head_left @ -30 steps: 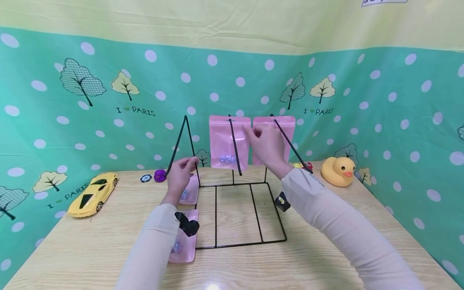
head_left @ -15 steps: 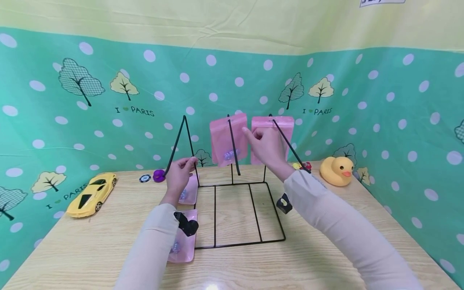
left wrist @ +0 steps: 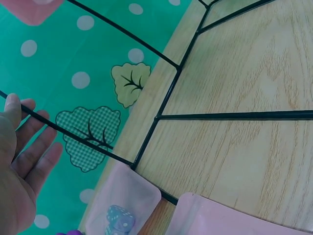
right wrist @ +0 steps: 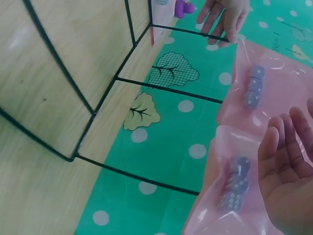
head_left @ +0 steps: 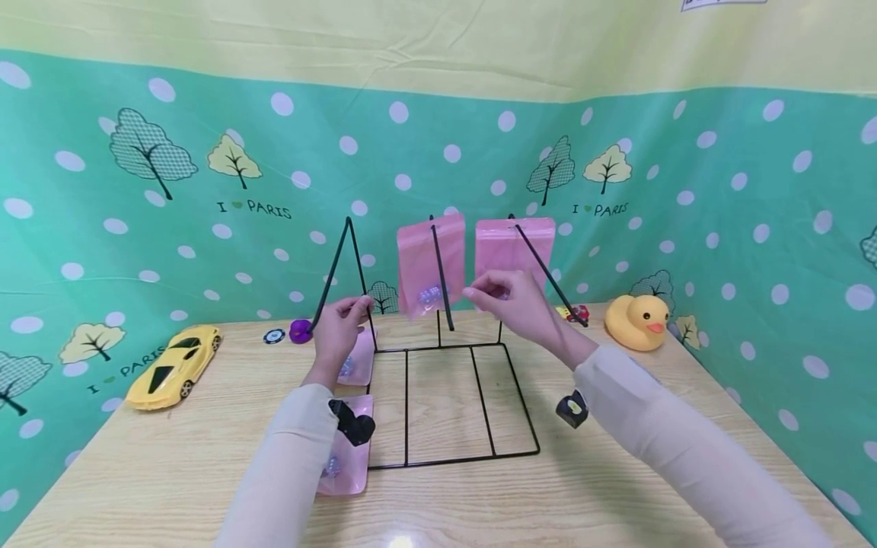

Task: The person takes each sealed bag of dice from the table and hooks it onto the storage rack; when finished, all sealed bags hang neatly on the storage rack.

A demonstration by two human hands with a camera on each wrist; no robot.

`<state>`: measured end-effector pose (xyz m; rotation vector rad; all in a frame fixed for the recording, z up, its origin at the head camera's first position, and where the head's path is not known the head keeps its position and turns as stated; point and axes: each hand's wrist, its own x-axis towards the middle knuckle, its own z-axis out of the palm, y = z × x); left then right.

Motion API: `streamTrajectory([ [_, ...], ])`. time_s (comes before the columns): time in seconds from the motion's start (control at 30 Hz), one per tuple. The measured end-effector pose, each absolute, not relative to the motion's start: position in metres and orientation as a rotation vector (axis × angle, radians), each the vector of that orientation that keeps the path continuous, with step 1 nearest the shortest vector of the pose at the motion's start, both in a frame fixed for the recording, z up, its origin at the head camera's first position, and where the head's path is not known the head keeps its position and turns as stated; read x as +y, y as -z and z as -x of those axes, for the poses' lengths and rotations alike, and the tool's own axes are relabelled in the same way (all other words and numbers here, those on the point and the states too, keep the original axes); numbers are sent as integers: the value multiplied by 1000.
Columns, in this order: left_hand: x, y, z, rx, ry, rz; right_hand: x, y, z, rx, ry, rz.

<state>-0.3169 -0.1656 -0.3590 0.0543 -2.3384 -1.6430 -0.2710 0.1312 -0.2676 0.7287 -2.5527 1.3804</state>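
Note:
A black wire display rack (head_left: 407,403) stands on the table, with three long hooks jutting toward me. My left hand (head_left: 337,327) pinches its left upright wire between thumb and fingertips. From the middle hook hangs a slightly tilted pink zip bag (head_left: 414,262) holding bluish dice (right wrist: 255,85). Another pink zip bag (head_left: 495,245) is on the right hook, its lower part behind my right hand (head_left: 517,301) in the head view. That right hand holds nothing; its fingers are relaxed close to the bags. Two more pink bags of dice, a rear one (head_left: 361,359) and a front one (head_left: 352,457), lie along the rack's left side.
A yellow toy car (head_left: 176,367) sits on the left of the wooden table (head_left: 226,457). Near the back are a poker chip (head_left: 274,336) and a purple toy (head_left: 300,331). At right stands a yellow rubber duck (head_left: 637,323), beside a small red toy (head_left: 578,313). Dotted cloth hangs behind.
The middle bag has turned and tilted on its hook. My right hand has left its edge and come down and slightly right. My left hand stays on the rack's wire.

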Motion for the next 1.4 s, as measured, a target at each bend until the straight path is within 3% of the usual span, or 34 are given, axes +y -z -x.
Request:
streamTrajectory([
  [0.63,-168,358,315,-2329,1638,-63,173,310,259,-2599,-1331,-743],
  [1.4,-165,359,315,-2324,1657,-58,203,380,295,-2728,-1437,-347],
])
